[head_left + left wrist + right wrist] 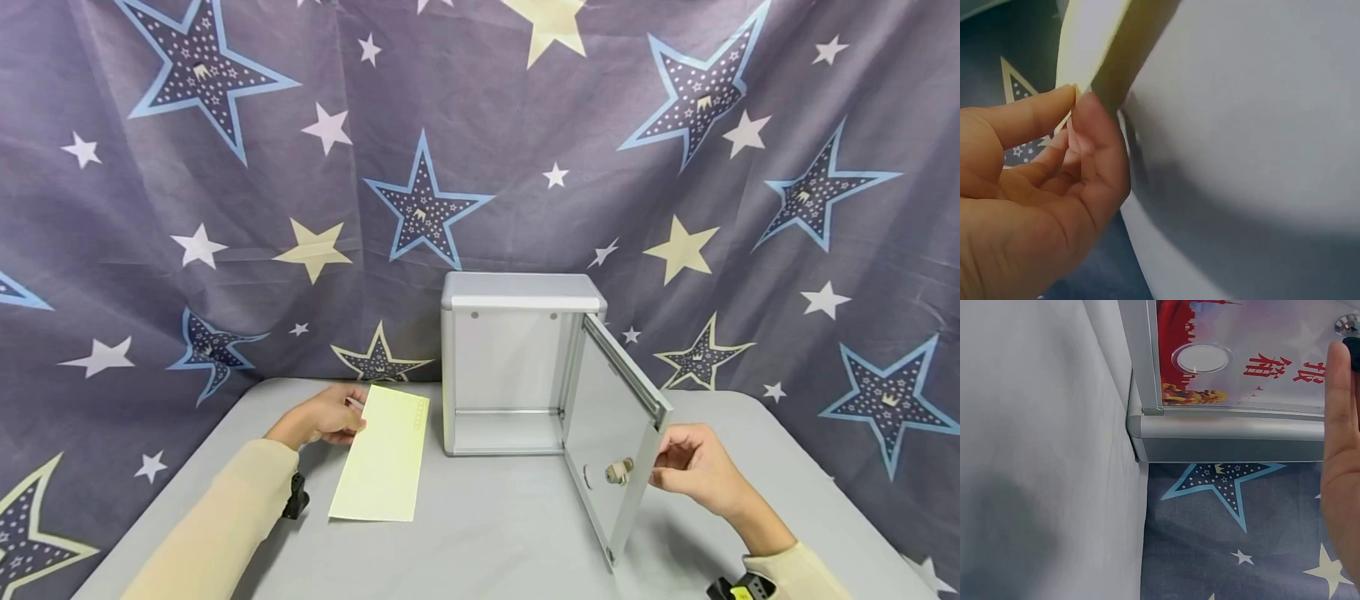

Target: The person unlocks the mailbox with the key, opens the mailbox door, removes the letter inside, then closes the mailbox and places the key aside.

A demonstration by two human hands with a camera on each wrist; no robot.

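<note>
nearest, in front & to rt of box [522, 289]: door [611, 408] swung wide open, lock [619, 472] on inner face; past its free edge, rt hand [699, 468], fingers curled in, pinching blk piece [1352, 352] on outer face, grip partly hidden. in front & to l of box, apart from it: pale yellow envelope [381, 462], pinched at l edge btwn thumb & fingers of l hand [327, 414]. under box: gray worktop [495, 533]. behind box: star-print cloth [517, 208].
</note>
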